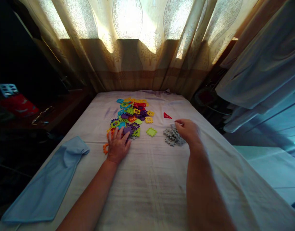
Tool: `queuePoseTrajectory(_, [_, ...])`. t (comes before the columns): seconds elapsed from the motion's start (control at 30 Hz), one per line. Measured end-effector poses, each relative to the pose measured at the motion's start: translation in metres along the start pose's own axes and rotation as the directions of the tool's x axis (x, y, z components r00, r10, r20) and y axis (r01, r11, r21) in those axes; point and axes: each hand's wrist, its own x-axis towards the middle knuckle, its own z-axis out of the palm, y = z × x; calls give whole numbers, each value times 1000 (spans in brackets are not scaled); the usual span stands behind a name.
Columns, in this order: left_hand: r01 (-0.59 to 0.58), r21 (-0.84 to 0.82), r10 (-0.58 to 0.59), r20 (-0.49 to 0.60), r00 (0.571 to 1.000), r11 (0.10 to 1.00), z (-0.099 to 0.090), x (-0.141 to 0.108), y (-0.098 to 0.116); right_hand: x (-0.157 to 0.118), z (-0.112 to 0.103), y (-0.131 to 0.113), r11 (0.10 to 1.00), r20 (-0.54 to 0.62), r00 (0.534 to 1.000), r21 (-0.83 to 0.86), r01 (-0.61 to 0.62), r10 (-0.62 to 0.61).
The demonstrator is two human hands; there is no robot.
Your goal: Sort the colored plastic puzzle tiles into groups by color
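Note:
My left hand (118, 146) lies with fingers spread on the near edge of a heap of colourful plastic interlocking tiles (130, 117). A purple tile (128, 130) shows beside its fingertips, and an orange tile (105, 148) lies left of the wrist. On the right, my right hand (188, 130) is over a small pile of grey interlocking tiles (170, 136), its fingers curled together. Whether anything is between those fingers is hidden. Between the two piles rests a single lime-green tile (151, 132). A red triangular piece (167, 115) lies beyond the grey pile.
A white cloth (149, 192) covers the table. A folded light-blue cloth (48, 183) lies along its left edge. Behind the table hangs a patterned curtain (137, 64). Garments (262, 64) hang at the right, and a dark wooden surface (63, 110) stands at the left.

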Motion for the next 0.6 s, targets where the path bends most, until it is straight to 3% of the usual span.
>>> queuePoseTrajectory(0.1, [74,59,-74,2,997,996,2,-1,0,-15,14,-41,975,110,969,11,221,-221])
queuePoseTrajectory(0.2, [131,96,-129,-23,991,987,3,-3,-1,-36,41,-78,909,250,877,32,415,-409])
queuePoseTrajectory(0.27, [176,109,-173,-39,984,978,2,-5,-1,-50,60,-95,857,300,812,39,514,-501])
queuePoseTrajectory(0.33, [216,105,-212,-45,976,971,1,-8,-1,-61,77,-105,823,318,775,34,567,-547])
queuePoseTrajectory(0.47, [283,63,-279,-55,959,957,-1,-15,-5,-69,94,-108,801,312,760,5,599,-570])
queuePoseTrajectory(0.6, [345,21,-343,-65,937,938,-2,-21,-9,-69,89,-108,819,335,775,-16,573,-536])
